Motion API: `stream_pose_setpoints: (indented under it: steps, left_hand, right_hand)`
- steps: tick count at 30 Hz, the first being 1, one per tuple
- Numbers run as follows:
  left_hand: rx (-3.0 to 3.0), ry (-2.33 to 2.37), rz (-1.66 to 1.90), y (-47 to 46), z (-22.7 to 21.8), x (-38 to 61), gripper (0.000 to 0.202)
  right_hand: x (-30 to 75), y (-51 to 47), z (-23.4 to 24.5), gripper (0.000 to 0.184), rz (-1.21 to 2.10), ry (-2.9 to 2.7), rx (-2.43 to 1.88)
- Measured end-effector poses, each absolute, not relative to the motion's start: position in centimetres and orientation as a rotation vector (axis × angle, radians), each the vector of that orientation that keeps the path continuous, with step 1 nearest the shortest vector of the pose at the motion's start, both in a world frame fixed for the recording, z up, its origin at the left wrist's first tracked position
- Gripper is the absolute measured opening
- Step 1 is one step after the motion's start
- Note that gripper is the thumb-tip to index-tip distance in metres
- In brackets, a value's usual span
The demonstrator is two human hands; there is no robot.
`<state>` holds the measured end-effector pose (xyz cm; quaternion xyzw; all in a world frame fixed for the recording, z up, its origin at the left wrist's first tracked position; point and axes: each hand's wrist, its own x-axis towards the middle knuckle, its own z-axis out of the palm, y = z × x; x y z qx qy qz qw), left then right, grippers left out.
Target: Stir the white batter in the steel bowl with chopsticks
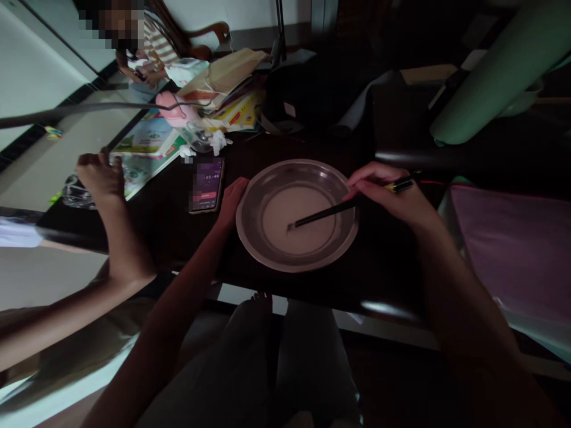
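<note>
A round metal basin [247,241] stands on the dark table in front of me, with a pale, cloudy liquid [285,205] in it. My left hand [231,199] holds the basin's left side at the rim, its fingers partly hidden by the basin. Over the right rim, my right hand [386,187] is closed around black chopsticks [323,213] with gold-banded ends. They slant down to the left, and their tips dip into the liquid near the middle of the basin.
Left of the basin lies a lit phone [207,185]. Another person's hand [102,175] is by clear plastic [78,193] at the table's left. Books [149,139], a pink-topped bottle [172,110] and crumpled tissue [218,141] lie behind; a green cylinder [491,83] and pink folder [517,244] are right.
</note>
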<state>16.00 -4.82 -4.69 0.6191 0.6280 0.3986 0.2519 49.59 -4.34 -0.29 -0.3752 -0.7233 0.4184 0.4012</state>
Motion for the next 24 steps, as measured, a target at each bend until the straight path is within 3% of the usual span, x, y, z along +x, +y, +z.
stream_pose_setpoints:
  steps: [5, 14, 20, 24]
  left_hand:
    - [1.624, 1.7, 1.09, -4.8, -5.0, 15.9, 0.033]
    - [1.613, 1.689, 1.102, -4.8, -5.0, 15.8, 0.031]
    - [1.612, 1.701, 1.088, -4.8, -4.9, 16.0, 0.032]
    - [1.572, 1.728, 1.092, -4.8, -4.9, 16.1, 0.033]
  right_hand:
    - [50.7, -3.9, -0.4, 0.01, 0.906, -1.704, -1.027]
    - [49.8, -4.2, -0.2, 0.009, 1.006, -1.768, -0.968]
    - [50.8, -4.0, -0.2, 0.022, 0.982, -1.675, -0.954]
    - [49.7, -4.3, -0.2, 0.011, 1.071, -1.801, -0.918]
